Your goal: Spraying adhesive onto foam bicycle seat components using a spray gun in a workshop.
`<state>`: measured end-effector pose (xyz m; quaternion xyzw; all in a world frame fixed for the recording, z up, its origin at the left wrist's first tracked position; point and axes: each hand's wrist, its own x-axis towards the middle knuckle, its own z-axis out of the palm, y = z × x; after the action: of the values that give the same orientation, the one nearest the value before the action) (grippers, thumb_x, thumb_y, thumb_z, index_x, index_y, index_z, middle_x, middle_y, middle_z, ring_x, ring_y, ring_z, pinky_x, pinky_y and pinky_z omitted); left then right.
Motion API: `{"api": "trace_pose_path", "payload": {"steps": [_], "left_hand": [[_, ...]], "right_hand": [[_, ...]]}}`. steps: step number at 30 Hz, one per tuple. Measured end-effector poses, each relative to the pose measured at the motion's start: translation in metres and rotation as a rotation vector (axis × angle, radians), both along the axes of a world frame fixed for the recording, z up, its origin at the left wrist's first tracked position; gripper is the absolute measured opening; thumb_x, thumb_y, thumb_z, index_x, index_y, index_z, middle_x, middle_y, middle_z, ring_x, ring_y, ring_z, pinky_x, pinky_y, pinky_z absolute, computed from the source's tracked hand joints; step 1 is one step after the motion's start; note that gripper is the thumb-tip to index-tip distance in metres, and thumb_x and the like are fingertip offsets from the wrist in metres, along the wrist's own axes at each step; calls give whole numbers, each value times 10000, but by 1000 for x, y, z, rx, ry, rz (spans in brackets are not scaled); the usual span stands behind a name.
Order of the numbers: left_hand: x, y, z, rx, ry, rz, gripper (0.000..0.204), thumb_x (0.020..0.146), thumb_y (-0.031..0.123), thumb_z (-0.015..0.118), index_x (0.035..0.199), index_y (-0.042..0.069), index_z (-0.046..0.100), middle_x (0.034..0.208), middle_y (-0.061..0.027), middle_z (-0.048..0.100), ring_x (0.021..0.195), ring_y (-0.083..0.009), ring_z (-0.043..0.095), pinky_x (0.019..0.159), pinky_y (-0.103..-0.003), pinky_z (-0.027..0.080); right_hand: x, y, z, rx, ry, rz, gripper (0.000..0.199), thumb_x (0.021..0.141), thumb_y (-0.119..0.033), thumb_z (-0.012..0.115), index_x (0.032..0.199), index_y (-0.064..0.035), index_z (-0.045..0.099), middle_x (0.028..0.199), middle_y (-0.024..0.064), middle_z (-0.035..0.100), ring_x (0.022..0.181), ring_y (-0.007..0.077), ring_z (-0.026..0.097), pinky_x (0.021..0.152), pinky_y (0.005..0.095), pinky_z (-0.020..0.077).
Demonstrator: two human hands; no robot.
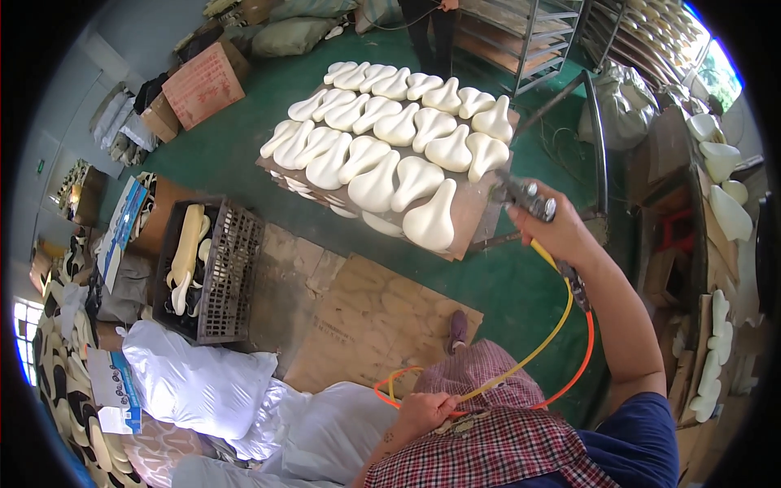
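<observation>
our left hand (427, 411) clasps a yellow hose (567, 301); our right hand (555, 228), nearer the front saddle (431, 221) lying leftward, nose away, grips a spray gun (527, 200).

Smooth, softly glossy cream saddle pads (395, 124), shiny metal spray gun (533, 202), smooth plastic-looking hoses (591, 346), checked cloth apron (488, 447)

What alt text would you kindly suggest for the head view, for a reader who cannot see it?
A person's right hand holds what looks like a spray gun beside rows of cream, saddle-shaped pieces on a board. The left hand grips a yellow hose; a dark crate stands at left.
</observation>
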<state>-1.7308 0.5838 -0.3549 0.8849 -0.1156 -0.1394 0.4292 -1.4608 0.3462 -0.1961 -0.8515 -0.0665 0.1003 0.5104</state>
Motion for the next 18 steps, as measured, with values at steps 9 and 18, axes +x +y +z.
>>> {"api": "trace_pose_path", "payload": {"steps": [9,18], "left_hand": [[-17,-9,0,-10,3,-13,272,908,361,592,788,139,693,609,-102,600,546,-313,602,477,-409,466],[16,-46,1,-5,64,-70,299,909,371,587,775,120,680,623,-111,604,584,-324,611,506,-419,478]], "right_hand": [[-24,4,11,-8,42,10,414,864,-201,668,1230,-44,558,801,48,634,580,107,588,570,278,501],[1,-58,7,21,-34,-114,424,865,-192,678,1234,-28,549,799,57,627,593,101,585,575,281,498]]}}
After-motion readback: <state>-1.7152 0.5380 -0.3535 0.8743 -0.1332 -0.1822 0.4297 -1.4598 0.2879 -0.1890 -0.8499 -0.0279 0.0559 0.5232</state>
